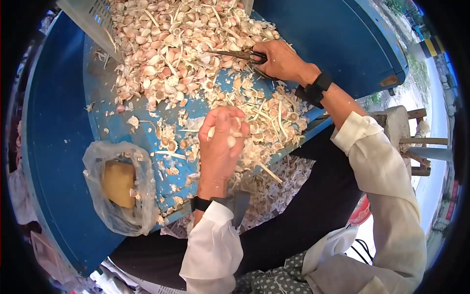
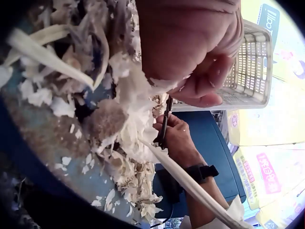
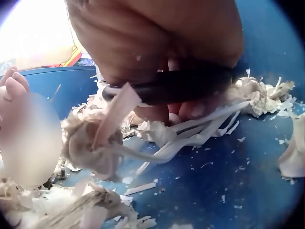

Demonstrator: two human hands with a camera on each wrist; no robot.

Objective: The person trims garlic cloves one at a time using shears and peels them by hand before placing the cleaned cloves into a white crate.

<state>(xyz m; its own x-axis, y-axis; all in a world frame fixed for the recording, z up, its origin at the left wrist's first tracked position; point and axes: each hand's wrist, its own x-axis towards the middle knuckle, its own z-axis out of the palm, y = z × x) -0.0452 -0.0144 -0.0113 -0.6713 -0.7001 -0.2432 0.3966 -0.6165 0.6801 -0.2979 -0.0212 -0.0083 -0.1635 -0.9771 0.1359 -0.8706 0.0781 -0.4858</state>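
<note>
My right hand [image 1: 284, 60] grips a pair of scissors [image 1: 237, 54] by the dark handles. Their blades point left and lie over the edge of a big heap of garlic cloves [image 1: 161, 54]. In the right wrist view, a black handle loop [image 3: 176, 86] crosses under the curled fingers. Nearer the front edge, my left hand [image 1: 221, 139] curls its fingers around a few pale garlic cloves [image 1: 232, 141]. Below and around it lie dry stems [image 1: 267, 120], root ends and papery skins. A long stem [image 2: 190, 183] sticks out close to the left wrist camera.
A clear plastic bag [image 1: 144, 215] holding a yellow-brown block [image 1: 119, 184] sits at the left on the blue table [image 1: 58, 122]. Behind the heap stands a pale slotted crate [image 2: 255, 71]. Skins [image 1: 284, 183] have piled up below the table's front edge. A wooden stool [image 1: 394, 122] is at the right.
</note>
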